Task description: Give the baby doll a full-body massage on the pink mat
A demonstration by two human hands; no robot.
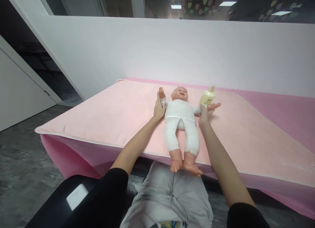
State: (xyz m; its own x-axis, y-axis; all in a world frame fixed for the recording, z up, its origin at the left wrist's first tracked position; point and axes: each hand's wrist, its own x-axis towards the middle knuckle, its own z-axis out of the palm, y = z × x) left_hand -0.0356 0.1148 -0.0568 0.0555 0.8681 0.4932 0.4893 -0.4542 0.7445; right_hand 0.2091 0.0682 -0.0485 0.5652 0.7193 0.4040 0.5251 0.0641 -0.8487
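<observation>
A baby doll [180, 109] with a white cloth body lies on its back on a pink blanket [133, 113]. Its head points to the wall, and its bare feet hang over the table's front edge towards my lap. My left hand [159, 109] is closed around the doll's arm on the left, which is raised beside the head. On the other side, my right hand [205, 115] grips the doll's other arm near the wrist, with that arm stretched outward. Just behind my right hand stands a pale yellow pump bottle [208, 96].
A white wall [177, 50] with a window above it rises behind the table. Darker pink cloth [283, 116] shows under the blanket. To the left, a black seat [61, 201] carries a white flat object [77, 196]. A door [22, 86] stands farther left.
</observation>
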